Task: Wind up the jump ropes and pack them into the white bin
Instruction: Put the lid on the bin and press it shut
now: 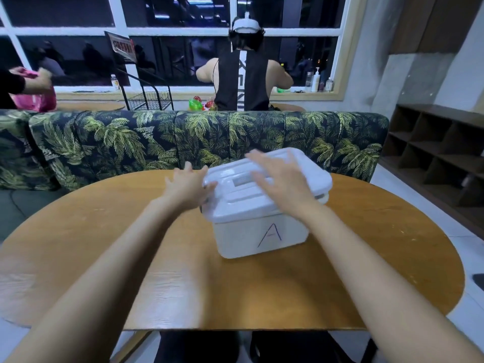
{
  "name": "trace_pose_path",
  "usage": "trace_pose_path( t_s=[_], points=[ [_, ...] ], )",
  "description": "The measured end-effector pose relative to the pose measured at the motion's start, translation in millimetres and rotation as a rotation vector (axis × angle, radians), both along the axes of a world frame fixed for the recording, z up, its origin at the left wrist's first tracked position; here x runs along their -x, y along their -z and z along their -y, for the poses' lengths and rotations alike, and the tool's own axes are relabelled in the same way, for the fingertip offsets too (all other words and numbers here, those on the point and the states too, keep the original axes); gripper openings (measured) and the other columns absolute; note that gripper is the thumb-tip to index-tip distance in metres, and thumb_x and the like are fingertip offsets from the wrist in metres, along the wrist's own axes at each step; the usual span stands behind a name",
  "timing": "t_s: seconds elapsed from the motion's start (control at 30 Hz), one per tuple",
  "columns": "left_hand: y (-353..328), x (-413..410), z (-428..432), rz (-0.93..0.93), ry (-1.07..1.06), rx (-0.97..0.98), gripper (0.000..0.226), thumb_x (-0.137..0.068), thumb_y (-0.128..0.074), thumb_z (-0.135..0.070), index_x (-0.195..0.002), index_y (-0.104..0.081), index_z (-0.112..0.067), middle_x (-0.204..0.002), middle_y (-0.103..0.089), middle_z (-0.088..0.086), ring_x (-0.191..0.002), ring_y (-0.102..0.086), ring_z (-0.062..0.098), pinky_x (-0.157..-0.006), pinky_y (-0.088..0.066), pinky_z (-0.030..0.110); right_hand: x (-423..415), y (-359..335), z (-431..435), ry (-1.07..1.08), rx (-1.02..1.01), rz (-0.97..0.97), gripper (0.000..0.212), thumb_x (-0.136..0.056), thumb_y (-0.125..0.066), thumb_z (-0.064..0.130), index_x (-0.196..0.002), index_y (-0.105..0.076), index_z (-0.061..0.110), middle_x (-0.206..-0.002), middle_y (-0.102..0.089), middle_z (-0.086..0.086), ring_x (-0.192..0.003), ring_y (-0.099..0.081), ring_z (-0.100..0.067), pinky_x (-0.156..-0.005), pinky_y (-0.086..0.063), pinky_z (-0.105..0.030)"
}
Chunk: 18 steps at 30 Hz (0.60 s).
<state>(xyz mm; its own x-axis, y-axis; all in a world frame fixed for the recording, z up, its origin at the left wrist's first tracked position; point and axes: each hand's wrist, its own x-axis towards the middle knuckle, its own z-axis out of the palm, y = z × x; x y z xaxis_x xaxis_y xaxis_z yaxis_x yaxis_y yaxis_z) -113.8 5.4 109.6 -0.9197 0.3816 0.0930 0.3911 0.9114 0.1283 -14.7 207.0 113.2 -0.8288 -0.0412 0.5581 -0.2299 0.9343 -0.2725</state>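
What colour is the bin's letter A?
Letter A on white bin: dark purple, partly reddish; head view.

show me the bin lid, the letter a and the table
lid point(235, 204): head view, front part of its top
letter a point(272, 235): head view, its crossbar
table point(366, 258): head view, bare wood right of bin

Left hand point(190, 188), right hand point(284, 183) outstretched, fingers point(258, 160) extended.
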Motion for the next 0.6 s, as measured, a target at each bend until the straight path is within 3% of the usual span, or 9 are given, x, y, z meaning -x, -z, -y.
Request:
trace_pose_path(
  t_s=[0.03,0.1,0.2,0.3,0.4,0.43,0.53,0.57,0.6],
  points=[
    [2.7,-17.2,-12.1,-0.053,0.04,-0.028,0.061,-0.097,-0.029,-0.056,-0.15,-0.023,-0.027,-0.158,-0.015,0.015,-0.141,-0.022,0.037,-0.113,-0.021,0.056,5.0,-6.0,-25.0,0.154,-0.02,0.049,0.048,-0.1,-0.034,0.047,-0.146,-0.038,0.032,-0.156,-0.031,0.005,-0.144,-0.028,-0.016,-0.119,0.006,-0.045],
    [14.6,-58.7,-37.2,-0.09,0.194,-0.039,0.061,-0.097,-0.025,-0.059,-0.151,-0.017,-0.032,-0.159,-0.012,0.01,-0.143,-0.017,0.035,-0.116,-0.015,0.052,6.5,-7.6,-67.6,0.401,-0.064,0.296,0.051,-0.101,-0.028,0.053,-0.15,-0.027,0.037,-0.162,-0.008,0.009,-0.149,-0.004,-0.024,-0.118,0.002,-0.056],
    [36.7,-90.5,-54.6,-0.146,0.308,0.037,0.067,-0.088,-0.005,-0.072,-0.148,-0.014,-0.045,-0.159,-0.013,0.003,-0.143,-0.011,0.036,-0.114,-0.014,0.053,5.7,4.9,-91.4,0.431,-0.03,0.543,0.059,-0.098,-0.022,0.061,-0.151,-0.019,0.038,-0.163,-0.002,0.005,-0.149,0.002,-0.027,-0.116,-0.003,-0.062],
    [45.3,-74.5,-40.9,-0.272,0.344,0.019,0.087,-0.075,0.021,-0.075,-0.144,-0.024,-0.05,-0.156,-0.026,-0.003,-0.142,-0.019,0.034,-0.114,-0.014,0.055,-5.3,9.0,-89.9,0.402,-0.08,0.527,0.067,-0.093,-0.018,0.069,-0.151,-0.026,0.035,-0.161,-0.017,0.0,-0.15,-0.004,-0.022,-0.117,0.002,-0.057],
    [44.3,-48.6,-20.9,-0.314,0.246,0.044,0.077,-0.082,0.015,-0.07,-0.141,-0.031,-0.052,-0.156,-0.028,-0.003,-0.146,-0.01,0.034,-0.11,0.0,0.066,-22.3,4.3,-89.4,0.343,-0.114,0.479,0.078,-0.081,-0.005,0.078,-0.138,-0.047,0.046,-0.155,-0.033,0.003,-0.15,0.0,-0.023,-0.117,0.008,-0.057],
    [42.3,-39.1,-14.6,-0.3,0.188,0.079,0.073,-0.083,0.012,-0.069,-0.142,-0.028,-0.052,-0.158,-0.024,-0.003,-0.148,-0.003,0.032,-0.109,0.003,0.067,-26.8,3.1,-86.7,0.301,-0.127,0.45,0.079,-0.078,-0.003,0.079,-0.13,-0.054,0.048,-0.157,-0.029,0.002,-0.15,0.005,-0.024,-0.117,0.009,-0.056],
    [31.0,-10.1,0.6,-0.206,0.066,0.138,0.062,-0.089,0.001,-0.068,-0.145,-0.02,-0.051,-0.16,-0.014,0.0,-0.147,0.001,0.035,-0.108,0.006,0.069,-34.4,4.7,-63.9,0.156,-0.14,0.381,0.052,-0.083,-0.016,0.076,-0.091,-0.064,0.058,-0.162,-0.01,0.002,-0.148,0.013,-0.022,-0.116,0.018,-0.05],
    [26.9,0.2,3.3,-0.16,0.028,0.141,0.059,-0.091,-0.003,-0.067,-0.146,-0.019,-0.05,-0.161,-0.011,0.001,-0.147,0.0,0.037,-0.107,0.006,0.07,-35.9,7.8,-54.3,0.105,-0.155,0.377,0.054,-0.08,-0.016,0.081,-0.096,-0.062,0.059,-0.161,-0.014,0.004,-0.149,0.008,-0.019,-0.114,0.022,-0.047],
    [21.0,10.2,4.0,-0.108,-0.008,0.144,0.057,-0.093,-0.005,-0.065,-0.146,-0.02,-0.05,-0.161,-0.008,0.002,-0.146,0.0,0.038,-0.107,0.005,0.071,-38.2,11.6,-44.5,0.067,-0.183,0.375,0.067,-0.073,-0.014,0.088,-0.114,-0.058,0.057,-0.16,-0.021,0.007,-0.149,0.0,-0.014,-0.112,0.024,-0.046]
  ],
)
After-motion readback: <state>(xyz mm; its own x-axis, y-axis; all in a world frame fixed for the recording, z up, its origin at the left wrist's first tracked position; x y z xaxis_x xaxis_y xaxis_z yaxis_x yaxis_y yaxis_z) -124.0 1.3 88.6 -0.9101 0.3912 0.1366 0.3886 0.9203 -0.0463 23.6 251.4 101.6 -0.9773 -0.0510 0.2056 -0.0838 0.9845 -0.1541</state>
